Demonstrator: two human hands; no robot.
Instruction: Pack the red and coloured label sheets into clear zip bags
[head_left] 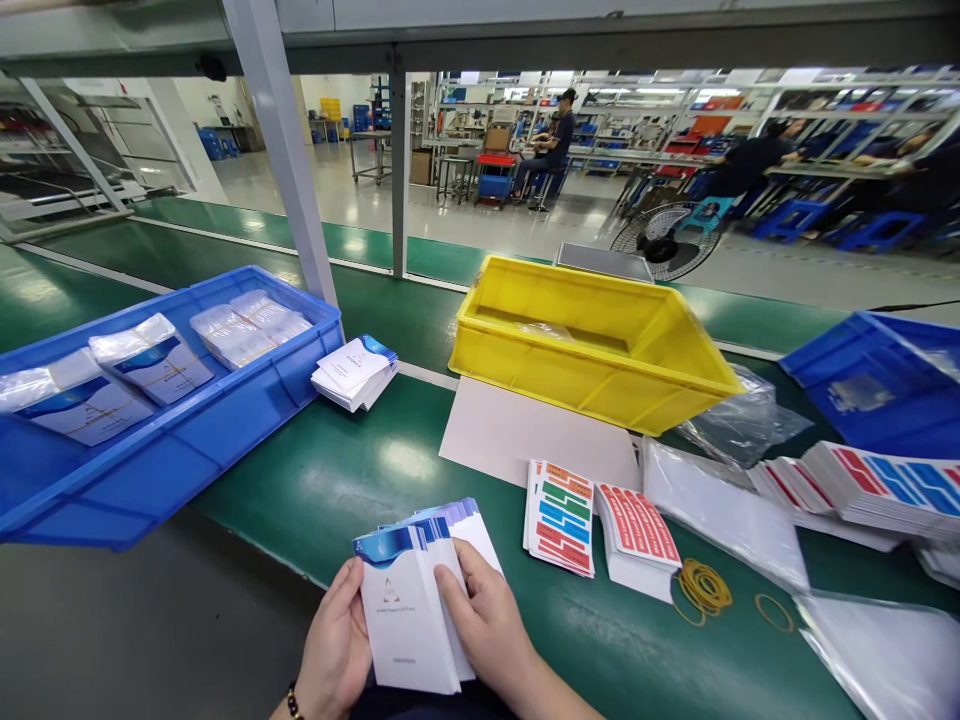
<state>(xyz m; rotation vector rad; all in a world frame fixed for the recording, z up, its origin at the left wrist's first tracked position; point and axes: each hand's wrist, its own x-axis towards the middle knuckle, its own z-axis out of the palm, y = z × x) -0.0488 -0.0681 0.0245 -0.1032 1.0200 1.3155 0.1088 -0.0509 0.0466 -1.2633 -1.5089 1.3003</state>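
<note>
Between my two hands is a fanned stack of white booklets (405, 620) with blue wavy tops, held above the near edge of the green table. My left hand (337, 630) grips the stack's left side, thumb at its upper corner. On the right side, my right hand (487, 610) holds the fanned booklets with its thumb on the front. A loose pile of similar booklets (354, 372) lies by the blue bin. To the right of my hands are a stack of colourful printed sheets (559, 518) and a stack of red-and-white printed sheets (637, 540).
A blue bin (187, 440) with banded bundles overhangs the left table edge. A yellow bin (585, 370) stands at the back, and another blue bin (885, 390) at right. Rubber bands (703, 590) and clear plastic bags (727, 510) lie at right. A metal post (281, 150) rises behind.
</note>
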